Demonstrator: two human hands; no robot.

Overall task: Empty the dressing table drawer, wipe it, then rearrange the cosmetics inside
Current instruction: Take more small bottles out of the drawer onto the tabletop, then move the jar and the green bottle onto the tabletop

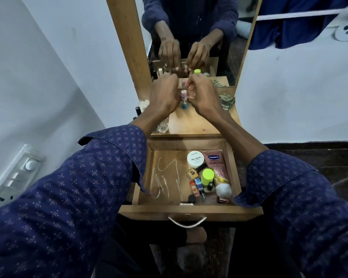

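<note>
From the head view, both hands are up over the table top beyond the open drawer (191, 209): the left hand (165, 95) is curled shut, on what I cannot tell, and the right hand (201, 95) pinches a small pink-capped bottle (183, 95) standing between them. Below the wrists, several cosmetics, a Vaseline tube (217, 167) among them, sit to the drawer's right, so this looks like rearranging; next, I'd guess, the bottle goes down beside them.
</note>
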